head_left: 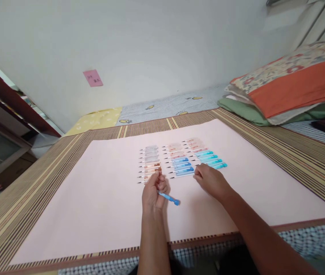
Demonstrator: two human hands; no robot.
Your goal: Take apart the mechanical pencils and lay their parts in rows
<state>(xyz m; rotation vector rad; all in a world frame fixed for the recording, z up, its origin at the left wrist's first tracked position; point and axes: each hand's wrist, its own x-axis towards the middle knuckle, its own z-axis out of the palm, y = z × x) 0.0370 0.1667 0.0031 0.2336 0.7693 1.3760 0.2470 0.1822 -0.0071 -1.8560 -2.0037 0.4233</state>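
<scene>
My left hand [155,191] is closed around a slim blue pencil barrel [168,198], whose blue capped end sticks out toward the lower right. My right hand [211,181] has its fingers pinched at the rear end of a white, dark-tipped pencil shaft [181,176], lowest in the middle column. Above that shaft lie several blue pencils [183,165]. Brown-patterned pencils [152,168] lie just beyond my left fingers, which partly cover the lowest ones. Turquoise pencils [209,157] lie beyond my right hand. All have dark tips pointing left.
Pale pink sheet [99,202] lies over a striped mat [36,187]. Grey-clear pencils [151,151] and pinkish pencils [175,147] fill the far rows. Folded bedding [291,84] is stacked at right. A pink note [92,78] is stuck on the wall [162,46].
</scene>
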